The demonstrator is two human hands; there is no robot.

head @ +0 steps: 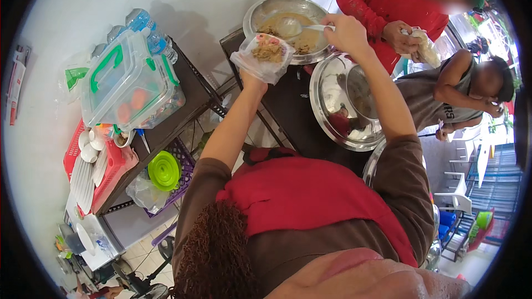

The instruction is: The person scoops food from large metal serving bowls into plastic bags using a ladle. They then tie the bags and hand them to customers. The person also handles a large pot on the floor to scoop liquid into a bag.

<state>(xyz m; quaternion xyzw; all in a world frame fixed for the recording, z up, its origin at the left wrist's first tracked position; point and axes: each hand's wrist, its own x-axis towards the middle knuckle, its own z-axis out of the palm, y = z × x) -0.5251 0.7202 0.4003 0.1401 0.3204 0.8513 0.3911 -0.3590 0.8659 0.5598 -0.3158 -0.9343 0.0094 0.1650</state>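
Observation:
My left hand holds up a plastic-wrapped bowl, with brown stewed food and some red bits in it. The hand is mostly hidden under the plastic. My right hand grips the pale handle of a serving spoon. The spoon's head is over a wide steel basin, right beside the bowl. Brown sauce and chunks of food lie in the basin. A shiny steel lid or second basin stands near my right forearm on the dark table.
Another person in red stands close at right holding a plastic bag of something pale; a second person is behind. At left, a shelf carries a clear lidded box, water bottles and a red dish basket.

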